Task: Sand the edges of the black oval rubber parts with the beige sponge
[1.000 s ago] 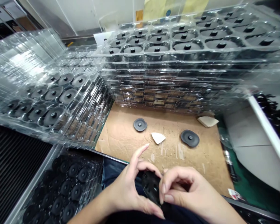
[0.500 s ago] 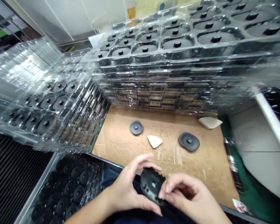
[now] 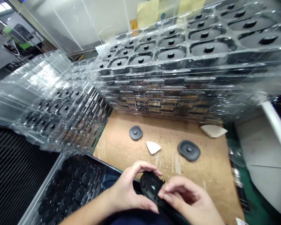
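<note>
Left hand grasped the round black part, thumb on its near side, fingers on its far side; right hand pinched its right rim, thumb and fingers together. Head view: black part held at the bench near edge, tilted. Left grey disc lay toward the left edge, right grey disc toward the right edge, white wedge between. Pale wedge sat at the far right corner. Filled clear tray stacks lined the far edge and left edge.
</note>
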Motion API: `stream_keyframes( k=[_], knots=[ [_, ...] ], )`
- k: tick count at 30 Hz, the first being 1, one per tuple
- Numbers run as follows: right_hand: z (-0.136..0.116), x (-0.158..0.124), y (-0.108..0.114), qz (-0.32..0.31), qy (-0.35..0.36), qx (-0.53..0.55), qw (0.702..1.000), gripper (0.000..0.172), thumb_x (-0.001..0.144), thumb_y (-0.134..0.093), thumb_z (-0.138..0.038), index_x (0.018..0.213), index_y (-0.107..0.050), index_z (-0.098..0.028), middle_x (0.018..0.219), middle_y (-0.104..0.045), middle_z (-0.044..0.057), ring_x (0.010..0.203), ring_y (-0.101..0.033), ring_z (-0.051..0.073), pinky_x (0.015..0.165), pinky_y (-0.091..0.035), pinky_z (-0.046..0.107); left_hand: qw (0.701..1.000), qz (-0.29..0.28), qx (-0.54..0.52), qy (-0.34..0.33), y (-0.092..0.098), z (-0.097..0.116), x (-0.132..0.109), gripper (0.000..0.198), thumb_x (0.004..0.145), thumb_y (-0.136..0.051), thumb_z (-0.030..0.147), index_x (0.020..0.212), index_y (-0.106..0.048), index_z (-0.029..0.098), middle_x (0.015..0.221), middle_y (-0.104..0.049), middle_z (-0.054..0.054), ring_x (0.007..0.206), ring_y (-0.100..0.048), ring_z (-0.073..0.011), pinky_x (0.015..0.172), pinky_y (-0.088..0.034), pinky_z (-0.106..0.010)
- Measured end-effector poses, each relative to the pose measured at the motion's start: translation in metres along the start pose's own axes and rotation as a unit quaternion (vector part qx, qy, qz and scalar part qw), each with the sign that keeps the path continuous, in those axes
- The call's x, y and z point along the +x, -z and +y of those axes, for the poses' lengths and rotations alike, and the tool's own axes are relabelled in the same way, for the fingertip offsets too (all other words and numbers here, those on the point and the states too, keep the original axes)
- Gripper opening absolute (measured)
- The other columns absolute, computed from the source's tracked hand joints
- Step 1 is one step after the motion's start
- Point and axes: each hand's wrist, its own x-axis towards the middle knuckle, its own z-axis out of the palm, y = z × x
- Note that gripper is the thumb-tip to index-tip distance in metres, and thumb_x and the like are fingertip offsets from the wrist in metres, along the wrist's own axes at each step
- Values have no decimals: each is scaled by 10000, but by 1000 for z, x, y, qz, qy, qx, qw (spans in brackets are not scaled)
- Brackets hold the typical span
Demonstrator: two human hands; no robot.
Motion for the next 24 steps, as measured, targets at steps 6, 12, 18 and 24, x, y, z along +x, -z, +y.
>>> stream_keyframes(
  k=[6,12,18,24],
  knots=[
    [-7,-2,6,-21,-29,7,999,166,497,-826,-259,564,-678,-227,579,-650,-35,559,-589,74,597,-476,130,999,-31,-6,21,-8,4,7,782,426,-831,254,1122,-474,256,1106,-620,-64,1034,-568,-227,908,-409,-330],
    [-16,-3,13,-57,-83,-13,995,162,523,-814,-241,586,-668,-205,581,-653,-25,577,-618,100,636,-494,185,994,-72,3,85,-9,14,14,756,439,-822,284,1102,-464,214,1078,-639,-90,1011,-579,-233,887,-412,-360],
    [-11,-3,14,-115,-82,-31,990,156,601,-773,-242,556,-638,-179,607,-639,-9,569,-588,81,616,-468,174,991,-90,6,95,-6,13,10,762,419,-830,258,1081,-456,214,1032,-653,-75,976,-602,-218,870,-433,-336],
    [3,-5,15,-71,-79,-48,993,244,560,-797,-304,591,-595,-170,616,-648,4,567,-608,112,600,-483,210,998,-45,30,9,-3,6,2,776,435,-828,223,1116,-456,223,1116,-616,-87,1031,-573,-216,912,-421,-323]
  ],
)
